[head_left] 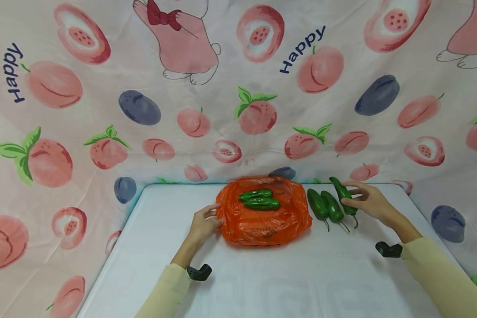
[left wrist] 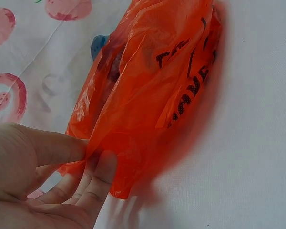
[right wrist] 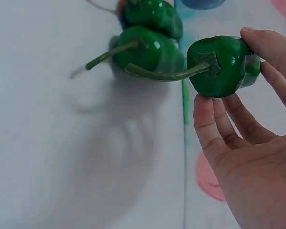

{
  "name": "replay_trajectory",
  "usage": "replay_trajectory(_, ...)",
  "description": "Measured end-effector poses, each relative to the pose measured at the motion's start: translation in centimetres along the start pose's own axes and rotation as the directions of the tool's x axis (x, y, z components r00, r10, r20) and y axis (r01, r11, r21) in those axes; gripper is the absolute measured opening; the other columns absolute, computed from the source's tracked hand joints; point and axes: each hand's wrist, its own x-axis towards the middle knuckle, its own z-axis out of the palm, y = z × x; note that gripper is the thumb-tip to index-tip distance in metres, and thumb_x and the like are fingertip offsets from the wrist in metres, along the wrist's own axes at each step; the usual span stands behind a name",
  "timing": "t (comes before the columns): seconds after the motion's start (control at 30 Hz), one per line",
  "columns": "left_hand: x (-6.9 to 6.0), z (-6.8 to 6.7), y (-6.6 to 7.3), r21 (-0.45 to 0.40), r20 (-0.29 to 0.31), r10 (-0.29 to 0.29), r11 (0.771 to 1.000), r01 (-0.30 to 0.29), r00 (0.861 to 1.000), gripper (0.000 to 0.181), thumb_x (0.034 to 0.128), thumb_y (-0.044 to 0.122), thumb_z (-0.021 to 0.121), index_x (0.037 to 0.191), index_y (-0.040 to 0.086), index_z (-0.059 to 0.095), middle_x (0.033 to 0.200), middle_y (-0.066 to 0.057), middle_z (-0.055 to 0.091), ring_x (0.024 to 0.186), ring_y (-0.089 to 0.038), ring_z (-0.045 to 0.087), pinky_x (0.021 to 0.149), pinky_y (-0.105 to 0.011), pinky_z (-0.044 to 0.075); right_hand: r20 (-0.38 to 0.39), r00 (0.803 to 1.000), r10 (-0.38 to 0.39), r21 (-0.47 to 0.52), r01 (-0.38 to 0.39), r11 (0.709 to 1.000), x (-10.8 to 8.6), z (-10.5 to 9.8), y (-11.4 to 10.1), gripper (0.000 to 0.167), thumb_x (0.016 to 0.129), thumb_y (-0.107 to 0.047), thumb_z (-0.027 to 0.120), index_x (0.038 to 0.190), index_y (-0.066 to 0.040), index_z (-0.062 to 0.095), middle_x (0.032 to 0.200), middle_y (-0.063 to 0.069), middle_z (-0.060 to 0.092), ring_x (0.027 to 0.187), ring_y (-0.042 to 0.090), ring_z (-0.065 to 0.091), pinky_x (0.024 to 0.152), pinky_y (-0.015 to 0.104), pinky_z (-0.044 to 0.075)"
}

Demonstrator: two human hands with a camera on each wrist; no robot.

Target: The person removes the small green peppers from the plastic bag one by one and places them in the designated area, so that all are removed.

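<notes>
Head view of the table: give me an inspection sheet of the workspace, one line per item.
Surface: flat white table, shadows cast on it.
Job's things: crumpled orange plastic bag; two glossy green long peppers against its plastic, uncovered from above; two matching peppers on the table, right of the bag; a fifth pepper in hand.
Clutter: nothing seen.
Grips: left grip pinches the bag's edge; right grip holds the fifth pepper.
Cables: nothing seen.
Surroundings: pale pink fruit-printed cloth behind.
</notes>
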Motion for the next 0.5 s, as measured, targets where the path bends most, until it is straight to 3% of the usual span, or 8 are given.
replay_trajectory(0.27,-0.2,0.0,0.1,-0.004,-0.007,-0.009,1.0,0.009,1.0,0.054,0.0885,-0.011,0.068,0.14,0.005,0.062,0.117,-0.02,0.061,0.083,-0.015,0.068,0.073,-0.032,0.059,0.008,0.999,0.041,0.02,-0.041,0.999,-0.1,0.5,1.5,0.069,0.097,-0.042,0.07,0.153,-0.01,0.046,0.143,0.031,0.05,0.122,0.052,0.055,0.094,0.063,0.052)
replay_trajectory(0.5,-0.2,0.1,0.2,-0.011,-0.006,-0.006,1.0,0.006,1.0,0.054,0.0885,-0.011,0.068,0.14,0.005,0.062,0.118,-0.02,0.061,0.084,-0.015,0.068,0.073,-0.033,0.06,0.026,0.996,0.089,0.015,-0.09,0.996,0.2,1.0,3.4,0.069,0.096,-0.043,0.071,0.15,-0.007,0.046,0.14,0.033,0.05,0.125,0.052,0.051,0.089,0.053,0.057)
